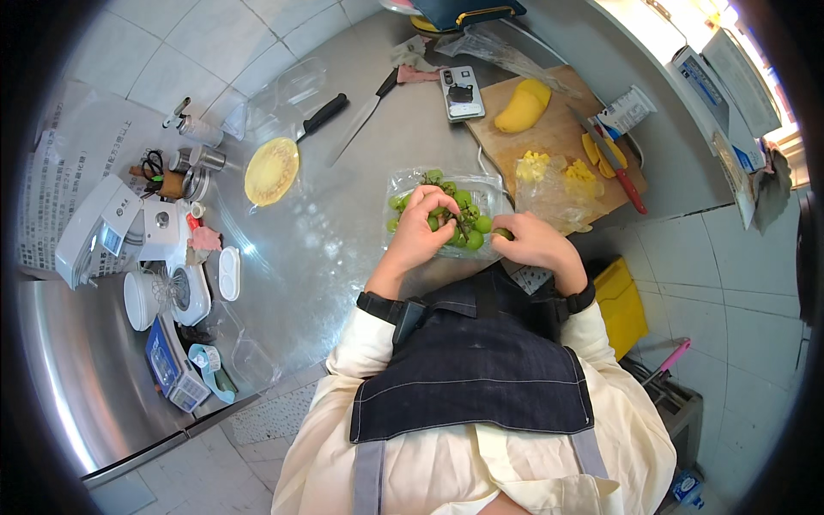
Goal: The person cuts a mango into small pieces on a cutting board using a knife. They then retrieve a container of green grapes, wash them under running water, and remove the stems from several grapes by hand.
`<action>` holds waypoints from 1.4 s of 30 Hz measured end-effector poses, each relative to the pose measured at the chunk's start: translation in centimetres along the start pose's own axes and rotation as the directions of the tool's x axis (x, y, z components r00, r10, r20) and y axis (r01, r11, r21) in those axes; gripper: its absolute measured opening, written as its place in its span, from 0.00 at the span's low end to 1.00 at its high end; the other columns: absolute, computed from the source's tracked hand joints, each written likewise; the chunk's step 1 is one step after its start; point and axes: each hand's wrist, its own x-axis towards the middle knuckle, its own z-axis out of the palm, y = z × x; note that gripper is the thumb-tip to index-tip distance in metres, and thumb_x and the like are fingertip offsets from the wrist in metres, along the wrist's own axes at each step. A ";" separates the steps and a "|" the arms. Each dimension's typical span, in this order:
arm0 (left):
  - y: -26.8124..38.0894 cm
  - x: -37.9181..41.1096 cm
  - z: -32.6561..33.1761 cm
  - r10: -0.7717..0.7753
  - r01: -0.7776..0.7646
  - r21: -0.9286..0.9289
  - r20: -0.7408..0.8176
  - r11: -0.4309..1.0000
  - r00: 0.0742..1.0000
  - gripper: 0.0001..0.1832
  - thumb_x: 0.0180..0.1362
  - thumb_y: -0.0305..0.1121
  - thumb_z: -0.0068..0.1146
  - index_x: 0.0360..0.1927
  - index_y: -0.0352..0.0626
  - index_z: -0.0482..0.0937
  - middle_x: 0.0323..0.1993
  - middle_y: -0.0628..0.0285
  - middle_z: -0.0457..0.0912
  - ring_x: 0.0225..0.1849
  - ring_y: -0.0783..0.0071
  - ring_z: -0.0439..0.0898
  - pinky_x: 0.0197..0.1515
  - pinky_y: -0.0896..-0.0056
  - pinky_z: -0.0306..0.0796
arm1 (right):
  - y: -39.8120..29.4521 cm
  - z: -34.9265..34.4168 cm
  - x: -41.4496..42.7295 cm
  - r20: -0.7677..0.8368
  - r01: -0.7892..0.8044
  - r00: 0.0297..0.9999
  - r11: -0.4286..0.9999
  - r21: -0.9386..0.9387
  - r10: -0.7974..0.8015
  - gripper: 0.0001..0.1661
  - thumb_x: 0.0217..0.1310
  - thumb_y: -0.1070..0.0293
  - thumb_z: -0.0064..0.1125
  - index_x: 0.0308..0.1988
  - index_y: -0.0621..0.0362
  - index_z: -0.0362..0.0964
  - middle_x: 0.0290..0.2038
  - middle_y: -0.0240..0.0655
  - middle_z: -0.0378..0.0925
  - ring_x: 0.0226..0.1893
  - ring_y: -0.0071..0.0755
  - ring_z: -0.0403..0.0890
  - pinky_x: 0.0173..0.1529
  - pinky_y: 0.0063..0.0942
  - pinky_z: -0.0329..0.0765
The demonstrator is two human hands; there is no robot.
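A bunch of green grapes (475, 239) lies in a clear plastic tray (490, 190) near the table's front edge, just before me. Over the bunch, my left hand (421, 222) pinches its stem between thumb and fingers. Just right of the tray, my right hand (531, 239) has its fingers curled around a single green grape (503, 234). Crumpled clear plastic (553, 199) with diced mango lies beside the right hand, on the corner of a wooden cutting board (492, 96).
A mango (524, 106) and a red-handled knife (621, 170) rest on the board, a phone (461, 93) at its left edge. Two black-handled knives lie further left, one touching a round yellow crepe stack (272, 171). A kitchen scale (175, 367) stands at far left.
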 end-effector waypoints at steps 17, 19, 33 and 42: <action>4.4 0.0 -1.4 -0.315 0.099 -0.902 0.247 -0.421 0.916 0.26 0.66 0.41 0.39 0.63 0.38 0.65 0.66 0.46 0.63 0.67 0.44 0.62 0.67 0.44 0.61 | -5.1 0.9 2.1 -0.209 0.184 0.976 -0.272 0.945 -0.066 0.19 0.67 0.52 0.43 0.46 0.56 0.65 0.37 0.33 0.69 0.34 0.28 0.71 0.35 0.20 0.66; 4.1 -0.3 -1.2 -0.200 0.147 -0.862 0.273 -0.485 0.941 0.27 0.66 0.42 0.39 0.64 0.39 0.64 0.67 0.45 0.62 0.68 0.45 0.61 0.70 0.41 0.55 | -6.3 1.5 3.1 -0.338 0.335 0.939 -0.048 0.941 -0.069 0.17 0.70 0.57 0.43 0.49 0.57 0.64 0.37 0.32 0.70 0.35 0.26 0.71 0.40 0.19 0.67; 2.1 -2.4 0.2 -0.234 0.209 -0.954 0.258 -0.216 0.937 0.28 0.67 0.47 0.37 0.68 0.49 0.63 0.63 0.60 0.69 0.64 0.60 0.68 0.65 0.53 0.62 | -6.9 3.4 3.5 -0.550 0.549 0.697 0.836 -0.006 -0.461 0.17 0.55 0.68 0.57 0.46 0.58 0.69 0.42 0.44 0.68 0.44 0.51 0.71 0.51 0.40 0.70; 1.4 -2.2 0.3 -0.255 0.198 -0.965 0.239 -0.173 0.937 0.26 0.67 0.48 0.41 0.64 0.47 0.66 0.58 0.60 0.73 0.59 0.66 0.74 0.59 0.60 0.71 | -7.5 3.4 2.6 -0.455 0.476 0.667 0.807 -0.349 -0.590 0.26 0.50 0.65 0.61 0.51 0.56 0.71 0.50 0.39 0.70 0.55 0.47 0.69 0.57 0.42 0.68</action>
